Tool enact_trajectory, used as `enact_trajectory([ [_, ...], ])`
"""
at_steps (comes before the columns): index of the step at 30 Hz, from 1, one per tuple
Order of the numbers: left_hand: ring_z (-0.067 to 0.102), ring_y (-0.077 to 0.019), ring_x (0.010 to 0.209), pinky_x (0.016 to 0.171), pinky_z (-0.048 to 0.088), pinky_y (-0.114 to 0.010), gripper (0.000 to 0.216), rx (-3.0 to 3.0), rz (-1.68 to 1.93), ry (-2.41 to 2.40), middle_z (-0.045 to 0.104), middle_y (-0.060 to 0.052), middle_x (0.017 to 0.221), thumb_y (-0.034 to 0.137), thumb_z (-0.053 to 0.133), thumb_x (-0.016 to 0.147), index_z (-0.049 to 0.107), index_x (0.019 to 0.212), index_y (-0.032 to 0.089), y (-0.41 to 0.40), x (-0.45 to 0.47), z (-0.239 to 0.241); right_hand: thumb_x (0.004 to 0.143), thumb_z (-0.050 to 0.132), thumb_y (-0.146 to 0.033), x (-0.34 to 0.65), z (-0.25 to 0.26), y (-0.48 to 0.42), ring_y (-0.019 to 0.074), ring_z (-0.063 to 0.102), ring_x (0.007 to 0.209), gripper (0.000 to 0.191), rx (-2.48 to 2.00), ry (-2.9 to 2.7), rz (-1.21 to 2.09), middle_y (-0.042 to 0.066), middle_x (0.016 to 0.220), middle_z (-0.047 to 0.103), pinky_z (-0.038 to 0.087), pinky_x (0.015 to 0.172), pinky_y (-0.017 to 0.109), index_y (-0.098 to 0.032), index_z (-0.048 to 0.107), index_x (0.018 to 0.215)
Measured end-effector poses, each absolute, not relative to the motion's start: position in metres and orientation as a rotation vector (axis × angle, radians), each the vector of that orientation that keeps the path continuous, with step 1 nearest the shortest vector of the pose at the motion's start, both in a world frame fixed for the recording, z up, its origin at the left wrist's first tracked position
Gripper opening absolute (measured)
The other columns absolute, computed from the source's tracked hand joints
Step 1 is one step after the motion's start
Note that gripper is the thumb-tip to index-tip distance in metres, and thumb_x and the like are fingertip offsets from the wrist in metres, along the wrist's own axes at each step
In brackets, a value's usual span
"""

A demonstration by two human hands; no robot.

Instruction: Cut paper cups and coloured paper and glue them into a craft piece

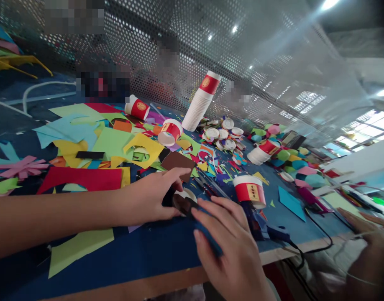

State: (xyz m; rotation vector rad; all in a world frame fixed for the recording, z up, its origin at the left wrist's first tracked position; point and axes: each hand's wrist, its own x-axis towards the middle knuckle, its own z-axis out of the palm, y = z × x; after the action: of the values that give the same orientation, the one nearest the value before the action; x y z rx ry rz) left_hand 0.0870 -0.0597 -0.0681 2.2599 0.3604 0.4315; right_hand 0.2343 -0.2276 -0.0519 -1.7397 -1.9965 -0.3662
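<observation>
Near the table's front edge, my left hand point(162, 194) curls its thumb and fingers around a small round white piece point(188, 193), probably paper. A dark brown piece point(181, 203) lies against it. My right hand point(225, 238) is closed, fingers bent, with its fingertips at the dark piece. Something blue point(212, 241) shows beneath those fingers; its kind is hidden. Just beyond my right hand stands a red and white paper cup point(249, 190), with a blue glue gun point(273, 232) beside it. Brown paper point(177, 164) lies beyond my left hand.
Coloured paper scraps point(113, 142) cover the left of the table. A tall leaning stack of paper cups point(198, 102) stands at the back, near a pile of white round pieces point(223, 133). A cable point(325, 246) runs off the right edge. Another person's hand point(364, 228) is at right.
</observation>
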Motion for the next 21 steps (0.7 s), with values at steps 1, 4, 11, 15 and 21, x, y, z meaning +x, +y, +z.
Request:
enact_trajectory([
  [1,0.063,-0.026,0.107,0.094,0.05,-0.038,0.081,2.256,0.439,0.355,0.065,-0.011,0.12,0.032,0.069,0.076,0.034,0.147,0.018,-0.06,0.087,-0.068,0.087,0.056,-0.015,0.236,-0.053,-0.23,0.0285,0.048,0.12,0.03,-1.734,-2.065,-0.312,0.008,0.12,0.069,0.045,0.098,0.044,-0.016,0.069,0.114],
  [4,0.063,-0.0266,0.107,0.096,0.049,-0.04,0.085,2.265,0.419,0.368,0.058,-0.014,0.135,0.035,0.071,0.074,0.033,0.148,0.019,-0.061,0.087,-0.067,0.086,0.057,-0.018,0.239,-0.059,-0.232,0.0312,0.045,0.126,0.038,-1.77,-2.144,-0.226,0.006,0.13,0.066,0.047,0.098,0.049,-0.017,0.066,0.123],
  [11,0.062,-0.0267,0.108,0.094,0.048,-0.037,0.099,2.173,0.211,0.4,0.065,-0.009,0.123,0.034,0.075,0.069,0.024,0.153,0.021,-0.058,0.088,-0.061,0.084,0.064,-0.028,0.242,-0.063,-0.231,0.0311,0.047,0.126,0.045,-1.768,-2.175,-0.178,0.0,0.137,0.063,0.049,0.099,0.045,-0.022,0.064,0.129],
  [15,0.06,-0.028,0.111,0.094,0.047,-0.038,0.097,2.201,0.228,0.427,0.064,-0.008,0.12,0.033,0.075,0.066,0.029,0.151,0.022,-0.062,0.087,-0.061,0.082,0.066,-0.03,0.245,-0.066,-0.23,0.0301,0.048,0.122,0.046,-1.752,-2.194,-0.221,-0.004,0.139,0.062,0.047,0.098,0.042,-0.026,0.065,0.128],
  [21,0.055,-0.0309,0.117,0.1,0.045,-0.045,0.091,2.228,0.284,0.454,0.062,-0.009,0.121,0.034,0.073,0.066,0.034,0.148,0.021,-0.067,0.086,-0.067,0.079,0.067,-0.032,0.246,-0.075,-0.227,0.0294,0.05,0.108,0.049,-1.761,-2.21,-0.379,-0.006,0.136,0.064,0.043,0.092,0.04,-0.026,0.065,0.128],
])
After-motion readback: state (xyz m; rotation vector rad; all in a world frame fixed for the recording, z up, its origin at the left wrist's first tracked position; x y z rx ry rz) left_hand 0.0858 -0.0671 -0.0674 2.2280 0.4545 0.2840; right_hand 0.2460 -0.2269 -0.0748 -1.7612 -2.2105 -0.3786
